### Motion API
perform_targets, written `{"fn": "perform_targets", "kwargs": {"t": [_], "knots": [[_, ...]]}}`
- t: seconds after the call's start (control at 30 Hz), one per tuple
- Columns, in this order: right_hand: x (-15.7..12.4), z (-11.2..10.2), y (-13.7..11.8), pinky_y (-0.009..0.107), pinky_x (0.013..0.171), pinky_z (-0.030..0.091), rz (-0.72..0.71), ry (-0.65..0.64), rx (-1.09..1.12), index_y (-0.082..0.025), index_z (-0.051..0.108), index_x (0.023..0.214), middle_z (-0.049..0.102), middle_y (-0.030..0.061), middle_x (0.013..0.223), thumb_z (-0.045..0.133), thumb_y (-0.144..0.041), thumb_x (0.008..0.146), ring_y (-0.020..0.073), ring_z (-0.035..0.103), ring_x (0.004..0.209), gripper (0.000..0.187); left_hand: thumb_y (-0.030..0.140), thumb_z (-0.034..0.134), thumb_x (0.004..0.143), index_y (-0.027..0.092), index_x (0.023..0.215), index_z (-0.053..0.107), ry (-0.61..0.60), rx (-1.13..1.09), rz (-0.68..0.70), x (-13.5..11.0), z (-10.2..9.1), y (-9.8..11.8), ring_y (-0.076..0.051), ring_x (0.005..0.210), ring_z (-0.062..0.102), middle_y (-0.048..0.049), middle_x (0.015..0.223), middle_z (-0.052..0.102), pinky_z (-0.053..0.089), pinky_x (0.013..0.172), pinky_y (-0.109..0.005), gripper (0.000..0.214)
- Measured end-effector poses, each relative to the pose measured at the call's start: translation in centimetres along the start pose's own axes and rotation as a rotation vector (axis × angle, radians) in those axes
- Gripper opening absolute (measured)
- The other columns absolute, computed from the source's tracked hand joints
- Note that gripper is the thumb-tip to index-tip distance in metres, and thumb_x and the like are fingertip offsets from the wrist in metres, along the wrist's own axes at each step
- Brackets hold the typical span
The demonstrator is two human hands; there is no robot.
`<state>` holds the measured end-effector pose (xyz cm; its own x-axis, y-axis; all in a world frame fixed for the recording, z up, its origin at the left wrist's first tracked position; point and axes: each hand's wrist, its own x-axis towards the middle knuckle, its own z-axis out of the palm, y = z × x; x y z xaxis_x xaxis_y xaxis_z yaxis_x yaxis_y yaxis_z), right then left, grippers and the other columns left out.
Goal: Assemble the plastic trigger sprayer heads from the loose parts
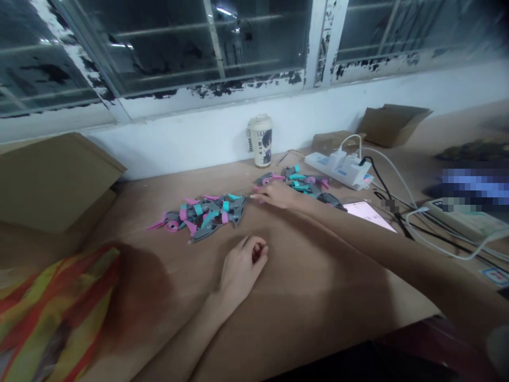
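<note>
A red-and-yellow striped bundle (59, 313) lies on the brown table (302, 318); the left hand (242, 265) is released, its fingers loosely curled; the right hand (278, 194) is between a left heap of grey, pink and teal clamps (209, 217) and a similar right heap (304, 187), fingertips by the left one; whether it grasps a clamp, I cannot tell

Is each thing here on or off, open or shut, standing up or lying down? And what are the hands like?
Cup: upright, lid on.
Phone: lying flat, screen lit.
Power strip: plugs pushed in.
Left pile of plastic pieces: jumbled.
Right pile of plastic pieces: jumbled, partly hidden.
Window: dark, looks shut.
Left hand: loosely curled, nothing seen in it.
Right hand: at the left pile's edge, grip unclear.
</note>
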<state>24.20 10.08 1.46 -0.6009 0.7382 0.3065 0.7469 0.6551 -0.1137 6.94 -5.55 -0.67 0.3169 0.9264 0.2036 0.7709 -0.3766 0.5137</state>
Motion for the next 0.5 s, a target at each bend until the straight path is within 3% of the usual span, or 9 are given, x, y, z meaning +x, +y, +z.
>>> {"fn": "perform_targets", "kwargs": {"t": [0.07, 0.17, 0.23, 0.33, 0.4, 0.5], "knots": [[0.1, -0.5, 1.2, 0.027, 0.078, 0.042, 0.042, 0.007, -0.004, -0.018, 0.068, 0.092, 0.07, 0.0063, 0.086, 0.023, -0.053, 0.093, 0.0176, 0.064, 0.083, 0.056, 0.025, 0.046, 0.085, 0.021, 0.09, 0.058, 0.002, -0.008, -0.002, 0.0, 0.0, 0.0, -0.015, 0.072, 0.057, -0.0003, 0.079, 0.06, 0.042, 0.064, -0.026, 0.013], [1.7, -0.5, 2.8, 0.03, 0.082, 0.042, 0.149, 0.043, -0.028, -0.017, 0.065, 0.102, 0.069, 0.0089, 0.099, 0.022, -0.052, 0.094, 0.0201, 0.062, 0.093, 0.056, 0.024, 0.047, 0.084, 0.021, 0.09, 0.058, 0.011, -0.021, -0.015, 0.0, -0.1, 0.0, -0.015, 0.073, 0.057, -0.0006, 0.08, 0.061, 0.042, 0.064, -0.026, 0.013], [3.0, 0.2, 3.6, 0.035, 0.088, 0.04, 0.22, 0.054, -0.044, -0.018, 0.062, 0.111, 0.065, 0.0115, 0.111, 0.035, -0.054, 0.09, 0.0238, 0.058, 0.103, 0.05, 0.024, 0.047, 0.084, 0.021, 0.09, 0.057, 0.012, -0.019, -0.024, 0.0, -0.2, 0.0, -0.015, 0.074, 0.058, -0.0007, 0.081, 0.061, 0.042, 0.065, -0.026, 0.013], [3.8, 1.6, 4.7, 0.049, 0.093, 0.036, 0.288, 0.033, -0.053, -0.017, 0.062, 0.112, 0.064, 0.0147, 0.112, 0.05, -0.057, 0.082, 0.0296, 0.057, 0.105, 0.052, 0.024, 0.047, 0.084, 0.021, 0.09, 0.057, 0.005, -0.014, -0.022, 0.0, -0.2, 0.1, -0.015, 0.074, 0.058, -0.0006, 0.081, 0.061, 0.042, 0.065, -0.027, 0.012], [3.4, 2.0, 5.5, 0.057, 0.094, 0.031, 0.305, 0.028, -0.051, -0.016, 0.065, 0.106, 0.066, 0.0162, 0.107, 0.052, -0.058, 0.079, 0.0328, 0.057, 0.104, 0.052, 0.024, 0.047, 0.085, 0.021, 0.09, 0.057, -0.004, -0.013, -0.018, -0.1, -0.1, 0.0, -0.015, 0.073, 0.058, -0.0008, 0.081, 0.061, 0.042, 0.064, -0.026, 0.012], [2.3, 1.3, 6.4, 0.058, 0.096, 0.029, 0.231, 0.059, -0.013, -0.019, 0.069, 0.097, 0.069, 0.0132, 0.1, 0.05, -0.059, 0.08, 0.0326, 0.058, 0.104, 0.047, 0.025, 0.046, 0.085, 0.021, 0.09, 0.058, -0.017, -0.006, -0.016, -0.1, -0.1, 0.0, -0.015, 0.072, 0.058, -0.001, 0.08, 0.061, 0.042, 0.062, -0.026, 0.013]]}}
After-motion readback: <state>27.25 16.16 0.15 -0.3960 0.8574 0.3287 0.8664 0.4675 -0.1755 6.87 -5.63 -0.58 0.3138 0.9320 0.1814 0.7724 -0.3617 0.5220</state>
